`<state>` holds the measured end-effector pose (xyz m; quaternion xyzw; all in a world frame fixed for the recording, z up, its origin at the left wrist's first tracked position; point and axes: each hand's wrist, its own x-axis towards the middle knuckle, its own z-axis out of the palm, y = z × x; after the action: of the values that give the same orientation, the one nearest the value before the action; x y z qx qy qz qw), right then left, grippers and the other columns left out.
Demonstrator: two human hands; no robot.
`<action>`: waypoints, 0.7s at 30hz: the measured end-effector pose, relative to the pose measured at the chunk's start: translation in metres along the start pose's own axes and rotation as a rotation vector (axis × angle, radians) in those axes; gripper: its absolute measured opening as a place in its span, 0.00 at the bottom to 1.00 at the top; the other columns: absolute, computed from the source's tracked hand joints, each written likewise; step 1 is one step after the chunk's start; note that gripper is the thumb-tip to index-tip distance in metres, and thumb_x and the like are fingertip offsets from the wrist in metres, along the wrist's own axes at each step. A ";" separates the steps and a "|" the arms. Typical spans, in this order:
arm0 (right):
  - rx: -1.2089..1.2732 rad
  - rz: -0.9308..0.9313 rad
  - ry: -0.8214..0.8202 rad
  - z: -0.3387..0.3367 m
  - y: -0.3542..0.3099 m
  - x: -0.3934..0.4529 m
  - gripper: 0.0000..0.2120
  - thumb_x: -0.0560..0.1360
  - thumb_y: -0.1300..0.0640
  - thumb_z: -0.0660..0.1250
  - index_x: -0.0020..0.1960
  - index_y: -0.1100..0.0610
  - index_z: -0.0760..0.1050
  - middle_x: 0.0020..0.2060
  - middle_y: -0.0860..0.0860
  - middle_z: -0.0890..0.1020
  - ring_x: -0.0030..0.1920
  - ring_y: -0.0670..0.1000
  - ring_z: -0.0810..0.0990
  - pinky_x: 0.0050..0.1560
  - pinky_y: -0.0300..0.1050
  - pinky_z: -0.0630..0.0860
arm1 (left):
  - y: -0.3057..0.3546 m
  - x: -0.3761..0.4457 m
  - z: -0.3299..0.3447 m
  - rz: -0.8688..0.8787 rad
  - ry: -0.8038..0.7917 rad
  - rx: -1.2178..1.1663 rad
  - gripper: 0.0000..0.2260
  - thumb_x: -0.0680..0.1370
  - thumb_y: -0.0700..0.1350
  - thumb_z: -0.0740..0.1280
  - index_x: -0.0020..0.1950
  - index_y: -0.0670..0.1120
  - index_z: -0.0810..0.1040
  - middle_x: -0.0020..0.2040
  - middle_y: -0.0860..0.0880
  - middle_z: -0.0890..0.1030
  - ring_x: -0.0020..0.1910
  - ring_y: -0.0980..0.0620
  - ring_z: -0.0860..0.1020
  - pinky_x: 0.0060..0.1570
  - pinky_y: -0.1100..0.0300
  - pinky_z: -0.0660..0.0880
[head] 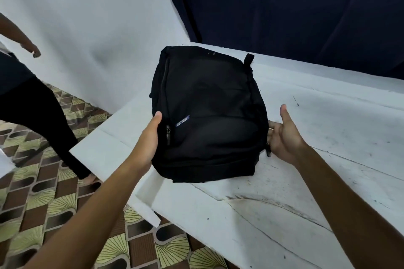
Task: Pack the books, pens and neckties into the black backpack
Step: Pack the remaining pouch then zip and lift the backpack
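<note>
The black backpack [207, 115] lies flat on the white table [328, 137], its front face up, with a small blue label and zipper pulls near its left side. My left hand [148, 139] grips the bag's left side: the thumb lies on top and the fingers are hidden under the bag. My right hand [284, 135] is at the bag's right side, its straight fingers touching the edge and the thumb raised. No books, pens or neckties are in view.
Another person in dark clothes stands at the left [32, 104], one hand [36, 52] held out. The table's left edge [105, 137] drops to a patterned tile floor [54, 203]. A dark blue curtain [284, 6] hangs behind the table.
</note>
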<state>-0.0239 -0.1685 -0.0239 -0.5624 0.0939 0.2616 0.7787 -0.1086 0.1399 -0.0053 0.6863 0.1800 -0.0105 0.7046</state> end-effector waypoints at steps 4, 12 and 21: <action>-0.039 -0.007 -0.034 0.014 0.003 -0.012 0.44 0.75 0.27 0.43 0.59 0.61 0.79 0.36 0.55 0.81 0.30 0.52 0.74 0.33 0.45 0.72 | 0.004 0.009 -0.007 0.009 -0.157 -0.056 0.26 0.81 0.64 0.50 0.70 0.52 0.74 0.65 0.53 0.80 0.65 0.52 0.77 0.70 0.53 0.67; -0.027 0.040 -0.164 0.060 0.030 -0.028 0.42 0.76 0.29 0.42 0.56 0.61 0.79 0.38 0.54 0.82 0.35 0.51 0.80 0.47 0.47 0.73 | 0.041 0.052 -0.066 -0.107 -0.090 0.136 0.38 0.73 0.76 0.51 0.58 0.47 0.83 0.59 0.44 0.82 0.61 0.44 0.79 0.70 0.47 0.67; -0.246 -0.020 -0.226 0.126 0.081 -0.025 0.17 0.76 0.50 0.70 0.61 0.56 0.76 0.59 0.52 0.82 0.55 0.54 0.84 0.56 0.48 0.80 | 0.064 0.043 -0.062 0.633 0.258 0.754 0.18 0.79 0.55 0.64 0.62 0.45 0.79 0.66 0.48 0.77 0.67 0.49 0.72 0.64 0.63 0.63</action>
<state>-0.1054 -0.0409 -0.0354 -0.6216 -0.0325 0.3250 0.7120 -0.0663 0.2140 0.0452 0.9095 0.0325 0.2244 0.3485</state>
